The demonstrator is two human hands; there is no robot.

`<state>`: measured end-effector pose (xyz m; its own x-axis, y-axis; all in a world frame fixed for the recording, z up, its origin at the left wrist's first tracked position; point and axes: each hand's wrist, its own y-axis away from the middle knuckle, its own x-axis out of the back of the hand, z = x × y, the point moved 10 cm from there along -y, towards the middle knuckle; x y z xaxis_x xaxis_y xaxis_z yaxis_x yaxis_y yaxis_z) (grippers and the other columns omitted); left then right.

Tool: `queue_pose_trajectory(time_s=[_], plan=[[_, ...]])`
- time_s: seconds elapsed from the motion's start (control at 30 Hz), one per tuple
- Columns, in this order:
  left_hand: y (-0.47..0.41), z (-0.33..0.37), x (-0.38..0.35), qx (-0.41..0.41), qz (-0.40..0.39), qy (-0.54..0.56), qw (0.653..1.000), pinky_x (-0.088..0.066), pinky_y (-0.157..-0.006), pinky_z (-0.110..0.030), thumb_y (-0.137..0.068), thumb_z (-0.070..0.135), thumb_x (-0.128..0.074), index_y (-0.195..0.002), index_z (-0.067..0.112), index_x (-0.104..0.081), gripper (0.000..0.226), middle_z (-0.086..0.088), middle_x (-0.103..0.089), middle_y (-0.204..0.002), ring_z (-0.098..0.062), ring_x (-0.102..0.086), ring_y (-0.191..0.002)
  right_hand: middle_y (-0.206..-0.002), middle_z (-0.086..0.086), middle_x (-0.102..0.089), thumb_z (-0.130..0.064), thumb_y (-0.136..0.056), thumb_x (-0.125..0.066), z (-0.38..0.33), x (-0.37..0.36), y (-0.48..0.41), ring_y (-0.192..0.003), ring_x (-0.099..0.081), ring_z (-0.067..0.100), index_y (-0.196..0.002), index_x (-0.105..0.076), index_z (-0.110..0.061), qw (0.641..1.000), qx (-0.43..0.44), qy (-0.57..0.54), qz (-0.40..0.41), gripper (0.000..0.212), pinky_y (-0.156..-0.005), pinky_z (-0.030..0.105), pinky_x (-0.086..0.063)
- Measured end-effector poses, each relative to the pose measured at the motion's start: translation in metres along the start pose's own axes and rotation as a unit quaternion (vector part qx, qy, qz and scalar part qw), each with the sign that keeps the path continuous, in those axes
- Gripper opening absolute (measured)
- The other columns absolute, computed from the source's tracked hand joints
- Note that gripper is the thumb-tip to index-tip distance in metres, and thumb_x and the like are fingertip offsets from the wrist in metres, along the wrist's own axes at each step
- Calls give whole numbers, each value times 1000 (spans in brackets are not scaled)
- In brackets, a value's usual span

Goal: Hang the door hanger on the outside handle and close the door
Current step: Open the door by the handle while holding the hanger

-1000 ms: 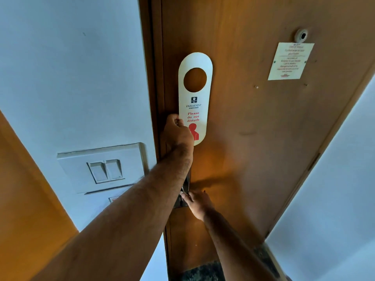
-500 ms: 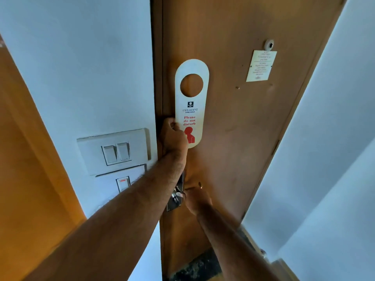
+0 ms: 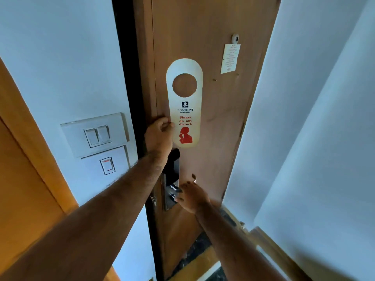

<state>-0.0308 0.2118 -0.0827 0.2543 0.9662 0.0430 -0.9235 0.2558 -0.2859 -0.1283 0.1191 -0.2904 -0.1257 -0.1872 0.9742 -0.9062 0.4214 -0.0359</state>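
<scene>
Door (image 3: 213, 138): large wooden slab filling the centre of the frame, ajar, with a dark gap along its left edge. Judged heavy and rigid; best moved by the handle, not the edge.

Lock plate and handle (image 3: 172, 191), lower centre: metal, stiff, likely smooth. The inside lever is what shows here; the outside handle is not seen.

Door hanger (image 3: 185, 110), centre frame: held flat against the door face, round hole at the top, red "Please do not disturb" print below. Judged light, thin card: bends and creases easily, tears at the hole rim if forced. Best gripped by the lower body so the hole stays free for the handle.

Left hand (image 3: 160, 134), centre: curled closed, the hanger's lower left edge pinched between thumb and fingers.

Right hand (image 3: 191, 196), lower centre: fingers loosely spread, fingertips at the lever, nothing gripped.
</scene>
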Motion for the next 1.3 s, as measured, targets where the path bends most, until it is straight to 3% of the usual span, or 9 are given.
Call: queue_pose_trajectory(time_s=[0.1,0.27,0.5,0.73,0.9,0.97,1.07,1.2,1.3], plan=[[18,4,-9,-1,-51,32,998,-51,-56,-7,-93,23,-66,-111,16,-70,20,13,-69,-98,7,-65,-75,-135,13,-64,-49,-97,-58,2,5,20,-128,-60,30,-132,-62,-8,1000,-25,14,-1,54,-106,41,-49],[48,7,-18,1,-176,83,981,-61,-75,-24,-92,19,-67,-114,12,-69,22,4,-75,-107,-7,-73,-90,-142,11,-63,-50,-99,-57,5,10,50,-133,-59,28,-139,-58,-12,996,-84,18,-7,56,-111,41,-48],[65,17,5,-42,-270,134,952,-58,-75,-19,-92,10,-67,-113,10,-69,22,14,-74,-101,-4,-74,-93,-139,3,-64,-56,-86,-70,20,15,95,-128,-62,24,-143,-56,-19,986,-164,-4,26,69,-101,38,-54],[72,37,1,-83,-306,110,942,-59,-81,-22,-94,9,-64,-116,3,-68,23,-3,-73,-116,-7,-72,-99,-168,5,-31,-66,-77,-72,35,9,139,-153,-35,26,-164,-21,-18,979,-201,-6,17,112,-118,40,-42],[87,48,-27,-79,-352,107,926,-59,-84,-27,-95,13,-63,-118,5,-67,25,-2,-73,-115,-12,-71,-102,-174,8,-7,-67,-81,-70,46,5,174,-161,-13,27,-166,-6,-13,973,-229,3,7,119,-129,40,-22],[95,49,-40,-67,-368,121,919,-59,-81,-23,-94,14,-64,-116,8,-68,22,2,-73,-109,-10,-71,-100,-169,14,-26,-55,-87,-72,40,21,193,-158,-26,32,-162,-26,-3,973,-207,58,87,102,-127,39,-24],[107,49,-56,-51,-386,134,911,-59,-80,-23,-93,14,-66,-116,9,-68,24,3,-73,-106,-10,-72,-98,-146,19,-60,-36,-86,-79,21,49,219,-141,-54,34,-141,-59,-1,951,-137,157,227,68,-117,42,-44],[125,51,-76,-39,-400,151,903,-60,-78,-25,-91,13,-68,-116,7,-69,26,2,-75,-103,-13,-73,-97,-154,15,-54,-29,-87,-72,-5,50,223,-147,-47,28,-146,-55,-5,937,-1,288,198,65,-124,44,-31],[139,55,-92,-36,-421,163,892,-60,-81,-28,-91,14,-68,-113,10,-70,23,2,-76,-103,-15,-73,-98,-167,18,-32,-34,-93,-65,8,56,216,-155,-31,33,-157,-34,-1,924,-19,355,139,79,-127,46,-16]])
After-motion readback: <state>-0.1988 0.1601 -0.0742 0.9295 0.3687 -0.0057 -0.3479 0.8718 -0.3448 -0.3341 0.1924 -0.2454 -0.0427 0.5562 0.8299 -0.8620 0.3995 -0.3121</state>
